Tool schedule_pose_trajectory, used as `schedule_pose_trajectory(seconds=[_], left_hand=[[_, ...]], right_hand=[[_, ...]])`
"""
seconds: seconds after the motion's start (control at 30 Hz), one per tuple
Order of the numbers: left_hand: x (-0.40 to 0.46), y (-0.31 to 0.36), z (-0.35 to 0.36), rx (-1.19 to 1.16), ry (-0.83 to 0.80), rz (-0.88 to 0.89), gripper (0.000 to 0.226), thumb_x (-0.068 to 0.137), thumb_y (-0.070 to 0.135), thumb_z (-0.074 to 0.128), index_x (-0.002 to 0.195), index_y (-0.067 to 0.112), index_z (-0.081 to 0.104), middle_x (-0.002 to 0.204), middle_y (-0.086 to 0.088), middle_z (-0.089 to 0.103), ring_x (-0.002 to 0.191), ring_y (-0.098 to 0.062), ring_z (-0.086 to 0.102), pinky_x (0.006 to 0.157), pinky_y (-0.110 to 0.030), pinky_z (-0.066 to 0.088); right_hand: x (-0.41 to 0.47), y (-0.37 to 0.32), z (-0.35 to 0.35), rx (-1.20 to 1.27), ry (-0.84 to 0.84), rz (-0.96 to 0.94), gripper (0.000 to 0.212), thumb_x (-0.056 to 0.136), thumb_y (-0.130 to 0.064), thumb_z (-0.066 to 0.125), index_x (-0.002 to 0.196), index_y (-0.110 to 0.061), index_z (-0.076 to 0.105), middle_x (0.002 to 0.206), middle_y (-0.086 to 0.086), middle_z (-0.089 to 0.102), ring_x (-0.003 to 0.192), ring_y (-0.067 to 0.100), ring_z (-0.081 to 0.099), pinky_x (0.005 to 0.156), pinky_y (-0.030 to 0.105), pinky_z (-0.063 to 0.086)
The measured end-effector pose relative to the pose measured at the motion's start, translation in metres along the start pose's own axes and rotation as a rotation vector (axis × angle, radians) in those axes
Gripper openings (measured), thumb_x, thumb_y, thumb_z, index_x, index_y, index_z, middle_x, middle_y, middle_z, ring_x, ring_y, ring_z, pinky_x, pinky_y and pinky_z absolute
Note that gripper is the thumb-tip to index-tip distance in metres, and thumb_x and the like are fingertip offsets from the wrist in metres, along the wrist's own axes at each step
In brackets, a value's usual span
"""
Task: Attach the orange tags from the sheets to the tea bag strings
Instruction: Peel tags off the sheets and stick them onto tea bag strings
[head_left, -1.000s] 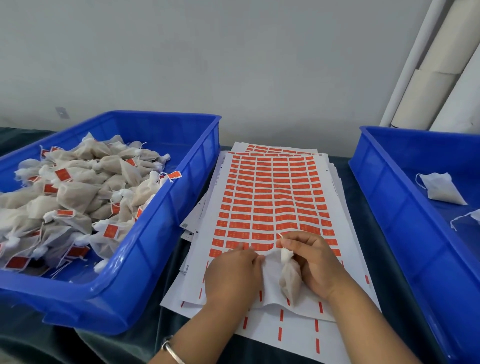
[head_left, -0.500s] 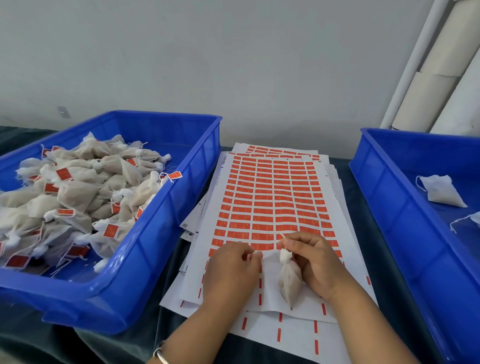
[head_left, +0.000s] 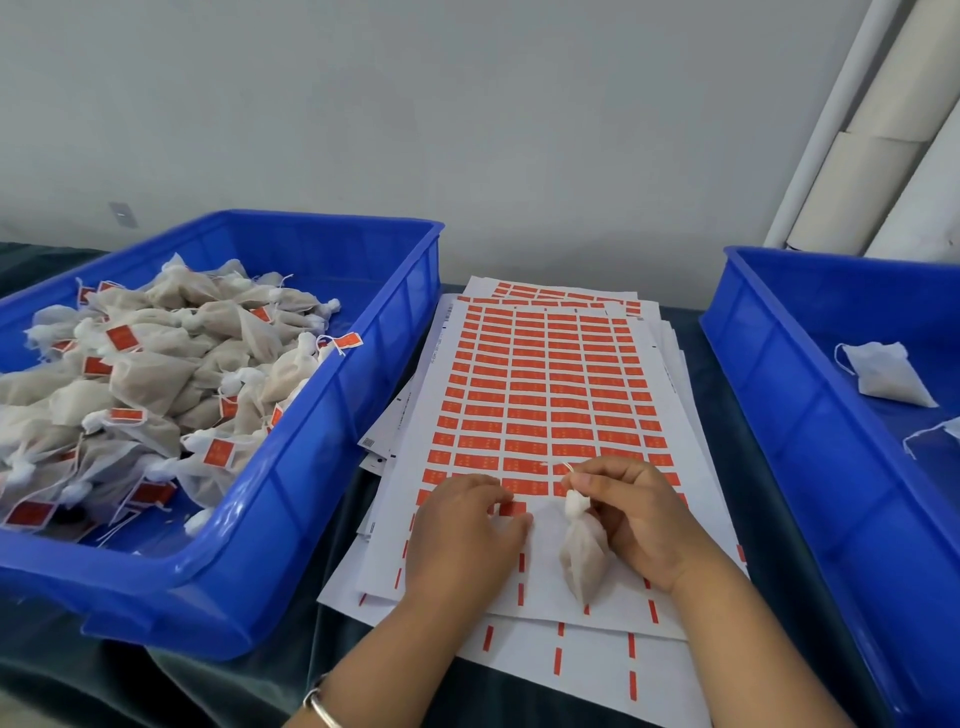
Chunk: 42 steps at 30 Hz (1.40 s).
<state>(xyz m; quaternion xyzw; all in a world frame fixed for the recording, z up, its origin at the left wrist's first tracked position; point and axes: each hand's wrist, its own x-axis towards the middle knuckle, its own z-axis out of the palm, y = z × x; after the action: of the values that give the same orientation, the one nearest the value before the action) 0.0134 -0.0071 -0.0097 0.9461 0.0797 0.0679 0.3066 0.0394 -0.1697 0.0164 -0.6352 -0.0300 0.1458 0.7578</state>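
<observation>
Right hand (head_left: 636, 519) is pinching the knotted top of a tea bag (head_left: 584, 556) with thumb and fingertips, and the little white string (head_left: 567, 466) pokes up out of that pinch, so the bag kind of lies there slanted on the paper just under the hand. Left hand (head_left: 462, 530) is right beside it, palm down with fingers bent, fingertips working at an orange tag (head_left: 511, 508) on the nearest row of the top sheet (head_left: 535, 395); can't honestly tell if the tag is lifted off or only touched. That sheet is a white one covered in rows of orange tags, with the near end already stripped bare except for thin orange dashes, and it sits on a messy stack of more sheets (head_left: 571, 670) fanned out underneath. There's a silver bangle (head_left: 322, 709) on the left wrist. Out to the left sits a big blue bin (head_left: 322, 452) heaped with tea bags that already have orange tags on them. On the right there's another blue bin (head_left: 810, 415) with a plain untagged tea bag (head_left: 883, 374) lying in it and another barely showing at the edge. Everything sits on a table with a dark green cloth (head_left: 727, 467), and some pale cardboard rolls (head_left: 872, 171) lean on the wall in the far right corner.
</observation>
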Motion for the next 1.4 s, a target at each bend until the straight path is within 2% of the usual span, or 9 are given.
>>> schedule_pose_trajectory(seconds=[0.23, 0.37, 0.47, 0.53, 0.6, 0.67, 0.73, 1.17, 1.4], left_hand=[[0.003, 0.002, 0.0, 0.051, 0.056, 0.036, 0.029, 0.089, 0.047, 0.054, 0.111, 0.033, 0.066, 0.116, 0.02, 0.059, 0.087, 0.003, 0.041, 0.084, -0.014, 0.03], [0.0, -0.001, 0.0, 0.084, -0.02, 0.063, 0.047, 0.089, 0.053, 0.048, 0.132, 0.034, 0.051, 0.144, 0.019, 0.039, 0.129, -0.004, 0.038, 0.106, -0.028, 0.031], [0.004, -0.001, -0.003, 0.183, -0.106, 0.098, 0.058, 0.087, 0.058, 0.047, 0.139, 0.034, 0.041, 0.149, 0.016, 0.032, 0.138, -0.01, 0.03, 0.109, -0.033, 0.029], [0.009, 0.0, -0.006, 0.228, -0.138, 0.118, 0.055, 0.087, 0.058, 0.047, 0.136, 0.032, 0.046, 0.144, 0.015, 0.041, 0.128, -0.01, 0.044, 0.1, -0.028, 0.039], [0.014, 0.004, -0.009, 0.248, -0.163, 0.118, 0.046, 0.087, 0.056, 0.049, 0.124, 0.031, 0.057, 0.122, 0.015, 0.058, 0.098, -0.008, 0.059, 0.077, -0.017, 0.043], [0.019, 0.007, -0.011, 0.263, -0.19, 0.096, 0.035, 0.086, 0.055, 0.052, 0.108, 0.03, 0.062, 0.087, 0.017, 0.058, 0.068, -0.006, 0.056, 0.057, -0.012, 0.035], [0.023, 0.01, -0.013, 0.272, -0.21, 0.075, 0.029, 0.085, 0.053, 0.055, 0.1, 0.029, 0.063, 0.073, 0.016, 0.051, 0.06, -0.005, 0.053, 0.051, -0.012, 0.033], [0.032, 0.016, -0.021, 0.329, -0.303, 0.045, 0.036, 0.089, 0.045, 0.056, 0.12, 0.027, 0.059, 0.09, 0.012, 0.054, 0.07, -0.008, 0.054, 0.069, -0.018, 0.044], [0.036, 0.029, -0.026, 0.346, -0.34, -0.042, 0.041, 0.087, 0.042, 0.06, 0.123, 0.024, 0.055, 0.096, 0.005, 0.058, 0.077, -0.013, 0.06, 0.08, -0.025, 0.052]], right_hand=[[0.001, 0.002, 0.0, -0.052, -0.009, -0.009, 0.02, 0.088, -0.014, 0.061, 0.083, -0.024, 0.077, 0.101, -0.005, 0.073, 0.099, 0.013, 0.067, 0.083, 0.028, 0.055], [0.0, 0.002, 0.001, -0.044, -0.011, -0.021, 0.021, 0.088, -0.014, 0.06, 0.084, -0.025, 0.077, 0.101, -0.006, 0.073, 0.1, 0.011, 0.067, 0.078, 0.024, 0.056], [0.0, 0.002, 0.001, -0.072, -0.016, -0.013, 0.02, 0.089, -0.015, 0.06, 0.085, -0.023, 0.077, 0.102, -0.004, 0.073, 0.1, 0.014, 0.067, 0.083, 0.027, 0.054], [0.001, 0.003, 0.001, -0.078, -0.013, -0.011, 0.019, 0.089, -0.015, 0.06, 0.084, -0.021, 0.077, 0.102, -0.002, 0.073, 0.101, 0.018, 0.067, 0.087, 0.031, 0.054], [0.001, 0.004, 0.001, -0.082, -0.009, -0.016, 0.018, 0.089, -0.015, 0.06, 0.084, -0.019, 0.077, 0.102, 0.0, 0.073, 0.1, 0.02, 0.067, 0.087, 0.032, 0.054], [0.002, 0.004, 0.0, -0.079, -0.008, -0.018, 0.017, 0.089, -0.015, 0.06, 0.084, -0.017, 0.077, 0.103, 0.0, 0.073, 0.1, 0.02, 0.067, 0.087, 0.032, 0.054], [0.003, 0.005, 0.0, -0.077, -0.008, -0.016, 0.016, 0.089, -0.015, 0.06, 0.086, -0.016, 0.076, 0.103, 0.0, 0.073, 0.101, 0.019, 0.067, 0.088, 0.032, 0.054], [0.003, 0.004, 0.001, -0.077, -0.032, -0.034, 0.021, 0.089, -0.013, 0.06, 0.079, -0.019, 0.077, 0.098, 0.0, 0.073, 0.098, 0.018, 0.067, 0.084, 0.028, 0.055], [0.002, 0.003, 0.002, -0.089, -0.029, -0.044, 0.021, 0.089, -0.014, 0.06, 0.08, -0.022, 0.078, 0.096, -0.004, 0.074, 0.095, 0.011, 0.068, 0.073, 0.02, 0.055]])
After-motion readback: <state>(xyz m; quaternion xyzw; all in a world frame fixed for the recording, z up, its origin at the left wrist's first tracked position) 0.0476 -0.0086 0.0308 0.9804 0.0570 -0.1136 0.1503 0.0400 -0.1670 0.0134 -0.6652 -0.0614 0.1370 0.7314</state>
